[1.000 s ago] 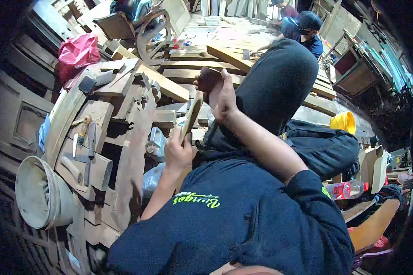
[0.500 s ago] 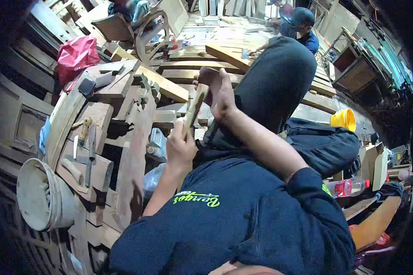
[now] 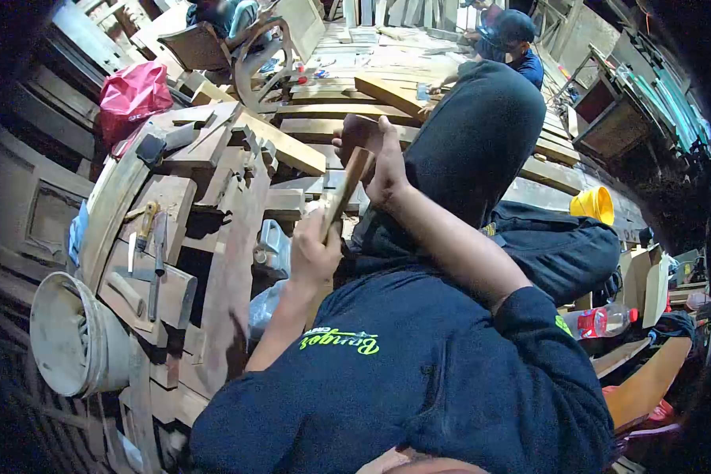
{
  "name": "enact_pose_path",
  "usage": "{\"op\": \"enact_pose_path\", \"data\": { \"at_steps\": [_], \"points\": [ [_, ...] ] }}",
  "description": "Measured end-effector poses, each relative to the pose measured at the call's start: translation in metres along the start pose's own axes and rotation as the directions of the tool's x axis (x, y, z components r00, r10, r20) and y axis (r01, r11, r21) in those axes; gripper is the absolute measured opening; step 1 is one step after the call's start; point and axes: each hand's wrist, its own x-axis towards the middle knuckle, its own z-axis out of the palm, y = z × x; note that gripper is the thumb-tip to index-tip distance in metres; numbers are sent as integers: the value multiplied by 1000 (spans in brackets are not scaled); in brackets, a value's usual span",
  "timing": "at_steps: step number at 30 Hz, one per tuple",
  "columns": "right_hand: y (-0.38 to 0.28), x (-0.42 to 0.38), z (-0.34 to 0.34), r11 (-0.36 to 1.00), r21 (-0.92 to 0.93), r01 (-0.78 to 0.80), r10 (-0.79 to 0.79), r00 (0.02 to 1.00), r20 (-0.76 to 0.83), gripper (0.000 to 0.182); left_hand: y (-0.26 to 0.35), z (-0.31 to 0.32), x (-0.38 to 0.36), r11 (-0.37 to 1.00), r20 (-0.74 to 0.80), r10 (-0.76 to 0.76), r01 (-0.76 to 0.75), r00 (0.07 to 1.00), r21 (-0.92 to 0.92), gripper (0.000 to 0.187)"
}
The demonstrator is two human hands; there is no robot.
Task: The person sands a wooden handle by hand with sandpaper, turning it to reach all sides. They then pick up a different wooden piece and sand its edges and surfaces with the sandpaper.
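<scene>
My left hand point(image 3: 316, 251) is wrapped round the lower end of a narrow wooden piece point(image 3: 347, 186), which points up and slightly right. My right hand point(image 3: 387, 170) is raised beside its upper end, with a thin brown flat piece point(image 3: 359, 133) lying against the palm and fingers. Its thumb points up. The wooden piece's upper end is close to the right palm; whether they touch is unclear. Both hands are in front of my raised, dark-trousered knee point(image 3: 490, 118).
On the left, a wooden bench point(image 3: 241, 292) bears a chisel point(image 3: 144, 225) and other tools beside a white bucket point(image 3: 59, 336). A pink bag point(image 3: 134, 95), yellow bucket point(image 3: 591, 205) and plastic bottle point(image 3: 600, 322) are around me. Other people point(image 3: 517, 51) sit beyond the planks.
The wooden piece has turned in my left hand, showing a darker, reddish-brown side instead of its pale face. My right hand has barely moved.
</scene>
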Motion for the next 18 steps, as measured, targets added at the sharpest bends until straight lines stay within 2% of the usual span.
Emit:
{"op": "enact_pose_path", "data": {
  "at_steps": [1,2,3,5,7,8,9,11,13,15,16,17,18],
  "points": [
    [-4,-2,-1,999,-6,-53,53,998,-15,57,0,4,-1,999,38,35,-34,999,-32,17],
    [-3,-2,-3,998,8,-64,64,998,-3,56,-5,6,2,985,-63,164,-160,985,57,16],
    [-4,1,-1,996,65,-67,60,994,95,56,8,-2,5,995,-50,47,-42,998,87,15],
    [-1,-1,1,1000,-24,-19,19,1000,4,56,9,-10,11,970,36,-226,221,974,103,15],
    [-4,-2,2,998,-11,-58,57,997,-49,55,-9,2,0,1000,28,-5,5,1000,-7,13],
    [-7,-5,2,998,-16,-57,56,998,-30,54,-20,7,-3,992,33,126,-126,992,17,19],
    [-6,-4,2,999,2,-46,45,999,15,53,-16,4,0,992,25,129,-129,991,14,19],
    [2,0,4,998,22,56,-57,998,31,54,-7,-4,4,989,13,-145,144,989,40,18],
    [0,-2,5,998,-8,59,-58,997,56,54,-6,-3,2,992,-5,-123,123,992,8,17],
    [-7,-6,3,994,-41,-106,102,992,-75,54,-3,3,-4,999,57,22,-19,998,-43,13],
    [-5,-6,1,998,-38,-51,50,998,-24,55,-1,5,-3,999,0,47,-47,999,-13,14],
    [-4,-6,1,998,-8,-65,65,998,2,59,1,4,0,999,-4,48,-48,999,-17,14],
    [-2,-3,0,999,-43,-25,26,999,21,60,5,-2,5,997,23,-76,77,997,-3,17]
  ]
}}
